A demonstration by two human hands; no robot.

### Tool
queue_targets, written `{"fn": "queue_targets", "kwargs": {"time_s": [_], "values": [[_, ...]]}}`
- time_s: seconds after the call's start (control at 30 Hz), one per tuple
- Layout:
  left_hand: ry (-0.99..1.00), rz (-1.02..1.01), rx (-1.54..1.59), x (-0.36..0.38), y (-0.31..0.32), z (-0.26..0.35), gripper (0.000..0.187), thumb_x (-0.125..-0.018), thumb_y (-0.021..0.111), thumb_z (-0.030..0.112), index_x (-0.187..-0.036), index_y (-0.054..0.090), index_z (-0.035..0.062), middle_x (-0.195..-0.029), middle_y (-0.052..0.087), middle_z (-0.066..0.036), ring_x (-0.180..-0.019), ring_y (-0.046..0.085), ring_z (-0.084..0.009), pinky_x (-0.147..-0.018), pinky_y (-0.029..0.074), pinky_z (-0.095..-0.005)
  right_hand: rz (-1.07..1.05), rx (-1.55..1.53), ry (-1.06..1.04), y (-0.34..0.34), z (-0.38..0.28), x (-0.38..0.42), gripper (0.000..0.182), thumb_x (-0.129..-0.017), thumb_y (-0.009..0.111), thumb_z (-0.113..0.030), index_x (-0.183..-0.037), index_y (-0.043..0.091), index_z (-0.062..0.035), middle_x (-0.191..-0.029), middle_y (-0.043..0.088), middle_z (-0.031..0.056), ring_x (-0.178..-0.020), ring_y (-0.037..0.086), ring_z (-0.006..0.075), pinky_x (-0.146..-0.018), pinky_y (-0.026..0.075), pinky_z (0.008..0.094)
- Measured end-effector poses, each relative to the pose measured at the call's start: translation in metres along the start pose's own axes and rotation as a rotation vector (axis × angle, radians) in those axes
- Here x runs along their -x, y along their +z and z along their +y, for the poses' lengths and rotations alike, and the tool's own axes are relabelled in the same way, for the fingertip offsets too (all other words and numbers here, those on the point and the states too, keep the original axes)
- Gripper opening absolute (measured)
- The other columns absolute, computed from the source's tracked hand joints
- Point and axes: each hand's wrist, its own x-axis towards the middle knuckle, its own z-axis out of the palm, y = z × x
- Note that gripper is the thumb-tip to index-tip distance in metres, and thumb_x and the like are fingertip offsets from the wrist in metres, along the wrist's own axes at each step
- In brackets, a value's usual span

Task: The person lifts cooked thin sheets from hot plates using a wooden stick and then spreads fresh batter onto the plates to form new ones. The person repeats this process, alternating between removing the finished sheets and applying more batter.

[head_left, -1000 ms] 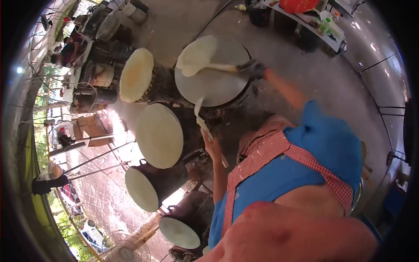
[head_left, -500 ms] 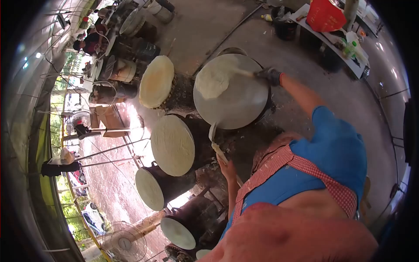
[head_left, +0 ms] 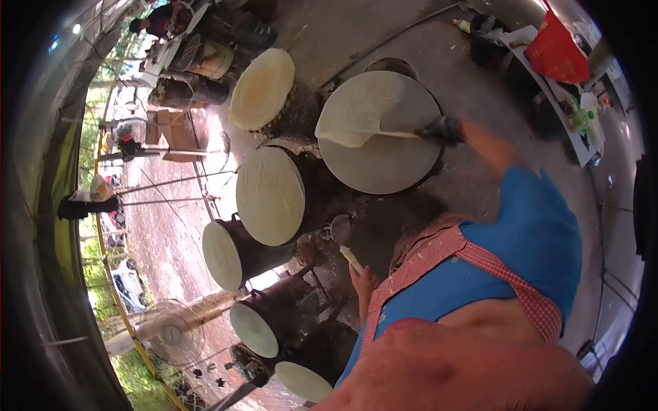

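My right hand (head_left: 442, 130), in a dark glove, grips the light handle of a spreader (head_left: 399, 134) over a large round griddle (head_left: 391, 170). The spreader's far end meets a pale layer of batter (head_left: 363, 103) that covers the griddle's upper left part; bare grey surface shows elsewhere. Low beside the griddle, my bare left hand (head_left: 364, 279) is wrapped around the pale handle of a ladle (head_left: 340, 230), its round bowl pointing away from me. The ladle hangs apart from the griddle, above the dark floor.
Several round griddles stand on drums to the left: one with a browned flatbread (head_left: 264, 89), another coated pale (head_left: 271, 195). A fan (head_left: 170, 334) stands lower left. A table (head_left: 548, 85) with a red bag (head_left: 558, 51) is upper right. Another person (head_left: 161, 22) is at far upper left.
The batter has spread wider across the griddle's upper left, with the spreader now lower over it. The ladle has moved back from the griddle's edge and turned so its round bowl shows. The view has shifted.
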Motion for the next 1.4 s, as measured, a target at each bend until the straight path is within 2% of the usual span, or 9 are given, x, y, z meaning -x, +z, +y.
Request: {"fn": "queue_targets", "kwargs": {"time_s": [0.1, 0.17, 0.27, 0.77, 0.87, 1.03, 1.23, 1.3, 1.4], "values": [[0.051, 0.014, 0.046, -0.001, -0.005, -0.015, 0.050, -0.080, 0.047, 0.003, -0.122, 0.024, 0.0170, -0.055, 0.035, -0.002, -0.036, 0.035, -0.0095, -0.030, 0.027, -0.0234, -0.038, -0.236, -0.054, -0.007, 0.039, -0.007, 0.029, -0.082, 0.054, -0.029, -0.097, 0.060, -0.0046, -0.093, 0.060, 0.0113, -0.078, 0.055, 0.0155, -0.068, 0.044, 0.0303], [0.087, 0.088, -0.066, 0.011, -0.005, -0.012, 0.047, -0.079, 0.048, 0.001, -0.119, 0.027, 0.0152, -0.055, 0.034, -0.001, -0.036, 0.033, -0.0090, -0.032, 0.027, -0.0226, -0.026, -1.033, 0.153, 0.000, 0.098, -0.058, 0.033, -0.083, 0.052, -0.031, -0.099, 0.059, -0.0029, -0.095, 0.060, 0.0115, -0.084, 0.055, 0.0176, -0.076, 0.043, 0.0311], [0.001, 0.098, 0.092, 0.017, 0.001, -0.009, 0.045, -0.079, 0.048, 0.001, -0.117, 0.029, 0.0142, -0.055, 0.033, 0.000, -0.037, 0.031, -0.0084, -0.033, 0.026, -0.0218, 0.042, -0.493, 0.333, -0.032, 0.012, -0.057, 0.040, -0.071, 0.066, -0.038, -0.093, 0.061, -0.0049, -0.080, 0.059, 0.0063, -0.069, 0.054, 0.0132, -0.063, 0.046, 0.0307], [-0.105, 0.174, 0.188, 0.039, -0.013, -0.025, 0.038, -0.078, 0.048, -0.001, -0.111, 0.033, 0.0121, -0.058, 0.035, 0.002, -0.042, 0.032, -0.0061, -0.036, 0.027, -0.0198, -0.260, -0.127, 0.042, -0.037, 0.007, -0.070, 0.044, -0.077, 0.057, -0.040, -0.104, 0.058, -0.0054, -0.081, 0.059, 0.0067, -0.068, 0.055, 0.0141, -0.062, 0.046, 0.0288], [-0.078, 0.186, 0.212, 0.043, -0.010, -0.034, 0.039, -0.079, 0.047, -0.002, -0.112, 0.033, 0.0120, -0.058, 0.035, 0.002, -0.042, 0.031, -0.0058, -0.036, 0.026, -0.0190, -0.414, 0.003, 0.475, -0.062, -0.042, -0.008, 0.044, -0.079, 0.054, -0.041, -0.106, 0.057, -0.0058, -0.081, 0.059, 0.0070, -0.067, 0.055, 0.0146, -0.061, 0.046, 0.0286], [-0.121, 0.216, 0.367, 0.049, -0.014, -0.048, 0.044, -0.079, 0.046, -0.003, -0.116, 0.031, 0.0144, -0.057, 0.033, 0.002, -0.041, 0.030, -0.0060, -0.035, 0.025, -0.0197, 0.018, -0.401, 0.153, -0.054, -0.032, -0.071, 0.027, -0.077, 0.060, -0.031, -0.092, 0.063, -0.0095, -0.063, 0.057, 0.0047, -0.047, 0.047, 0.0134, -0.043, 0.039, 0.0277], [-0.147, 0.235, 0.378, 0.056, -0.023, -0.054, 0.044, -0.079, 0.047, -0.002, -0.116, 0.030, 0.0161, -0.056, 0.031, 0.002, -0.040, 0.030, -0.0065, -0.035, 0.025, -0.0215, -0.113, 0.686, -1.163, -0.051, -0.010, -0.089, 0.025, -0.079, 0.056, -0.027, -0.097, 0.061, -0.0113, -0.063, 0.057, 0.0097, -0.048, 0.048, 0.0167, -0.047, 0.041, 0.0295], [-0.173, 0.228, 0.489, 0.065, -0.008, -0.047, 0.033, -0.080, 0.047, 0.001, -0.106, 0.034, 0.0166, -0.054, 0.030, 0.002, -0.038, 0.029, -0.0066, -0.034, 0.025, -0.0208, -0.624, 0.236, 0.226, -0.078, 0.018, -0.050, 0.026, -0.081, 0.051, -0.026, -0.099, 0.061, -0.0093, -0.059, 0.056, 0.0120, -0.041, 0.048, 0.0143, -0.044, 0.041, 0.0294], [-0.210, 0.208, 0.533, 0.066, -0.012, -0.055, 0.027, -0.080, 0.048, 0.002, -0.099, 0.035, 0.0161, -0.054, 0.030, 0.003, -0.038, 0.029, -0.0060, -0.032, 0.022, -0.0193, -0.439, 0.343, -0.212, -0.105, 0.053, -0.038, 0.025, -0.082, 0.051, -0.026, -0.096, 0.062, -0.0082, -0.059, 0.057, 0.0096, -0.041, 0.049, 0.0125, -0.040, 0.040, 0.0275]]}}
